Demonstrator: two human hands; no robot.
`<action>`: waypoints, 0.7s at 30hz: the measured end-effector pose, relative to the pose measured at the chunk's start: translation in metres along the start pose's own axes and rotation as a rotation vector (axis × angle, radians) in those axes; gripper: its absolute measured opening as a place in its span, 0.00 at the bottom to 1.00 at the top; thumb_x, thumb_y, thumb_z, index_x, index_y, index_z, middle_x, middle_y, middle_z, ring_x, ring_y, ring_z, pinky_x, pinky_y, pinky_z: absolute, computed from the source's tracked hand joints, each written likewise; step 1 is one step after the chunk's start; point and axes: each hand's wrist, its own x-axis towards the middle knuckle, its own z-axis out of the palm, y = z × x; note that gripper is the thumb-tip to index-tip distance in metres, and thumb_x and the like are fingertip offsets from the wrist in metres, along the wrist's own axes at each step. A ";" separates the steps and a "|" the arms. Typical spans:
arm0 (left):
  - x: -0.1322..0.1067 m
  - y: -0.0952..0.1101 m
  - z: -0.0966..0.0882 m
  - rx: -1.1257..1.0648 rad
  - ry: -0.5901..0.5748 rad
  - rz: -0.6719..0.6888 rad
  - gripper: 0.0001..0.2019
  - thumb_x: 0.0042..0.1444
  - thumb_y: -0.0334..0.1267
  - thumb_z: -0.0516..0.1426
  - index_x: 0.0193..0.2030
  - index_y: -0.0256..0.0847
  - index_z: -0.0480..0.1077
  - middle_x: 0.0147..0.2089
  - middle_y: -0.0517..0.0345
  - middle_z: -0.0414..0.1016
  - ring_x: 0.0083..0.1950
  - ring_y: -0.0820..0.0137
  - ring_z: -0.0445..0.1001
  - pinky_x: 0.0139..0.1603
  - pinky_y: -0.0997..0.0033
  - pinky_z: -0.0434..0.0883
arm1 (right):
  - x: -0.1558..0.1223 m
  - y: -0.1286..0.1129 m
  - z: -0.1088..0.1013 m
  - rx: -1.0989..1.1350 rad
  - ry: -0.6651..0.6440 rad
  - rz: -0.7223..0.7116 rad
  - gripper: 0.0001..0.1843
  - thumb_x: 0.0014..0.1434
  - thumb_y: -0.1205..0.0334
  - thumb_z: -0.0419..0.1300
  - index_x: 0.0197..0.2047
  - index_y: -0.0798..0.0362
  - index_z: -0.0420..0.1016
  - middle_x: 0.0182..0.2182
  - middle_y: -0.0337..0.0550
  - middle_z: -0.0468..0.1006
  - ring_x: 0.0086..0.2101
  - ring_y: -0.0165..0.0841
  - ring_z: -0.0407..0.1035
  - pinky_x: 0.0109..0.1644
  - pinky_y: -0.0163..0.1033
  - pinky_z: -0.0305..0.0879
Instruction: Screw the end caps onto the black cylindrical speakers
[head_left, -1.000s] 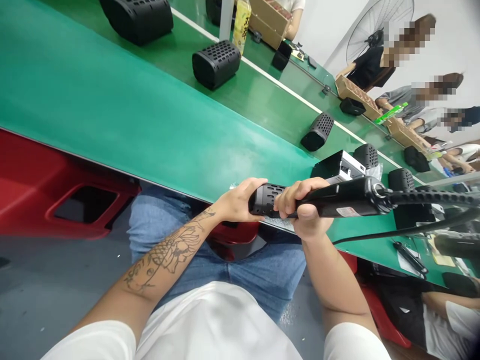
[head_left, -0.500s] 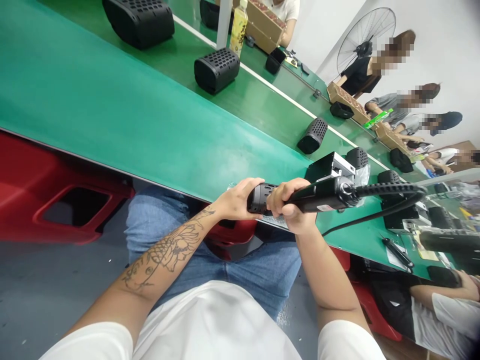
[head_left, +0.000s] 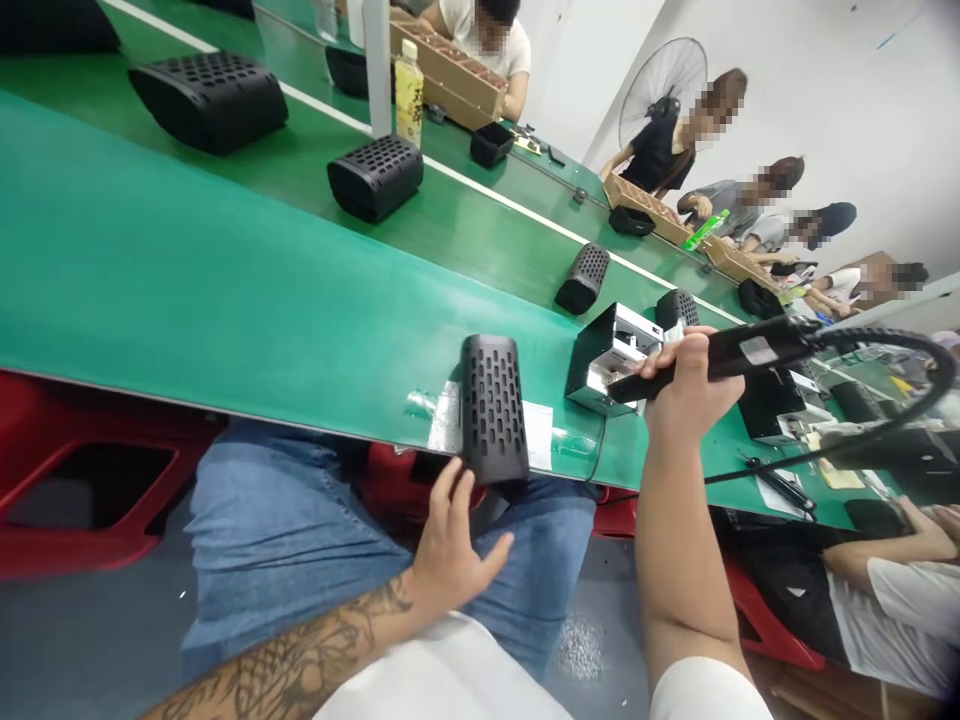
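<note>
The left hand is spread and empty, fingertips by the case, contact unclear. The case seems to overhang the desk's near edge, so a knock could tip it off. The right hand grips the driver, tip at the feeder; its looping cable might snag. Farther back stand other cases and a bottle.

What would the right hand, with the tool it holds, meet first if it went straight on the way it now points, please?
The right hand and its black handheld tool would probably meet the black-and-silver box first; depth is unclear, so they may be touching.
</note>
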 end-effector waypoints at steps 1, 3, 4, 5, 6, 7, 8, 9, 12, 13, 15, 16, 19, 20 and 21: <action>-0.007 0.006 0.005 -0.030 -0.065 0.061 0.63 0.64 0.41 0.73 0.95 0.53 0.38 0.90 0.23 0.54 0.88 0.25 0.66 0.77 0.20 0.80 | 0.015 0.013 -0.012 -0.091 0.055 -0.007 0.30 0.61 0.32 0.80 0.41 0.48 0.77 0.21 0.26 0.74 0.19 0.29 0.71 0.26 0.38 0.74; -0.003 0.014 0.013 -0.096 -0.225 0.233 0.53 0.65 0.37 0.70 0.92 0.47 0.51 0.88 0.22 0.60 0.87 0.28 0.69 0.77 0.25 0.82 | 0.036 0.041 -0.031 -0.202 0.132 -0.015 0.33 0.58 0.28 0.79 0.40 0.48 0.76 0.22 0.27 0.75 0.19 0.29 0.72 0.26 0.38 0.73; 0.008 0.016 0.015 -0.129 -0.311 0.342 0.47 0.64 0.35 0.68 0.88 0.45 0.60 0.86 0.24 0.66 0.86 0.31 0.72 0.79 0.29 0.82 | 0.042 0.054 -0.038 -0.220 0.143 -0.014 0.34 0.57 0.27 0.79 0.41 0.48 0.75 0.21 0.27 0.75 0.18 0.29 0.72 0.25 0.38 0.72; 0.026 0.018 0.016 -0.153 -0.395 0.454 0.41 0.64 0.32 0.68 0.84 0.45 0.69 0.84 0.28 0.71 0.85 0.35 0.75 0.81 0.32 0.81 | 0.045 0.065 -0.043 -0.217 0.141 -0.010 0.35 0.57 0.26 0.79 0.40 0.48 0.74 0.21 0.26 0.74 0.18 0.29 0.71 0.25 0.38 0.72; 0.049 0.020 0.015 -0.163 -0.473 0.558 0.36 0.63 0.30 0.67 0.79 0.47 0.75 0.81 0.33 0.76 0.84 0.40 0.76 0.84 0.35 0.78 | 0.045 0.073 -0.047 -0.199 0.121 -0.002 0.35 0.56 0.26 0.79 0.40 0.47 0.73 0.20 0.25 0.73 0.17 0.29 0.71 0.25 0.38 0.72; 0.076 0.021 0.012 -0.154 -0.531 0.653 0.34 0.62 0.27 0.66 0.75 0.51 0.79 0.80 0.40 0.79 0.84 0.43 0.76 0.87 0.35 0.74 | 0.044 0.079 -0.050 -0.174 0.093 0.007 0.35 0.56 0.26 0.79 0.40 0.46 0.72 0.19 0.24 0.72 0.17 0.29 0.70 0.25 0.39 0.72; 0.105 0.021 0.007 -0.115 -0.571 0.708 0.34 0.62 0.25 0.66 0.73 0.56 0.81 0.81 0.46 0.79 0.86 0.45 0.73 0.91 0.34 0.69 | 0.042 0.082 -0.052 -0.146 0.064 0.016 0.35 0.56 0.26 0.79 0.39 0.46 0.72 0.18 0.23 0.71 0.17 0.30 0.70 0.25 0.39 0.73; 0.135 0.020 0.001 -0.050 -0.598 0.720 0.38 0.61 0.24 0.66 0.76 0.57 0.80 0.85 0.47 0.76 0.89 0.44 0.69 0.93 0.31 0.63 | 0.040 0.084 -0.054 -0.124 0.039 0.024 0.35 0.56 0.26 0.79 0.38 0.45 0.71 0.18 0.23 0.70 0.16 0.29 0.69 0.25 0.40 0.73; 0.215 0.014 -0.019 0.241 -0.634 0.578 0.49 0.54 0.30 0.74 0.85 0.51 0.72 0.84 0.36 0.73 0.87 0.31 0.68 0.90 0.21 0.57 | 0.032 0.077 -0.057 -0.093 0.006 0.043 0.34 0.57 0.26 0.80 0.36 0.46 0.72 0.18 0.24 0.70 0.16 0.29 0.69 0.25 0.40 0.73; 0.233 0.012 -0.025 0.312 -0.681 0.556 0.51 0.52 0.38 0.77 0.84 0.47 0.72 0.79 0.32 0.78 0.80 0.29 0.74 0.86 0.23 0.63 | 0.029 0.072 -0.058 -0.082 0.002 0.048 0.34 0.57 0.27 0.80 0.36 0.47 0.72 0.18 0.25 0.71 0.16 0.29 0.69 0.25 0.39 0.73; 0.253 0.009 -0.031 0.438 -0.714 0.485 0.55 0.50 0.49 0.80 0.84 0.38 0.72 0.69 0.27 0.82 0.69 0.30 0.80 0.77 0.29 0.70 | 0.021 0.058 -0.059 -0.041 -0.003 0.057 0.33 0.57 0.29 0.81 0.38 0.47 0.74 0.18 0.25 0.72 0.16 0.29 0.69 0.25 0.39 0.74; 0.255 0.009 -0.032 0.489 -0.701 0.443 0.56 0.51 0.52 0.81 0.83 0.35 0.72 0.65 0.26 0.82 0.65 0.31 0.80 0.73 0.32 0.72 | 0.015 0.050 -0.058 -0.007 -0.007 0.059 0.32 0.57 0.30 0.82 0.39 0.47 0.75 0.19 0.25 0.72 0.17 0.29 0.69 0.25 0.38 0.74; 0.243 0.012 -0.030 0.573 -0.600 0.343 0.56 0.55 0.56 0.79 0.85 0.32 0.69 0.62 0.25 0.81 0.63 0.31 0.78 0.69 0.36 0.70 | -0.008 0.019 -0.050 0.130 -0.070 0.045 0.29 0.61 0.34 0.82 0.41 0.46 0.76 0.20 0.24 0.73 0.17 0.28 0.69 0.25 0.38 0.76; 0.237 0.013 -0.029 0.578 -0.578 0.332 0.56 0.57 0.57 0.79 0.86 0.34 0.68 0.63 0.26 0.80 0.64 0.31 0.77 0.69 0.37 0.69 | -0.016 0.010 -0.046 0.180 -0.110 0.035 0.28 0.62 0.34 0.81 0.42 0.45 0.76 0.20 0.25 0.73 0.17 0.28 0.68 0.24 0.38 0.76; 0.232 0.013 -0.028 0.577 -0.564 0.328 0.56 0.57 0.57 0.78 0.87 0.36 0.67 0.64 0.27 0.80 0.66 0.31 0.76 0.70 0.37 0.68 | -0.024 0.002 -0.041 0.224 -0.158 0.024 0.26 0.63 0.34 0.80 0.42 0.45 0.77 0.21 0.25 0.73 0.16 0.29 0.68 0.24 0.38 0.76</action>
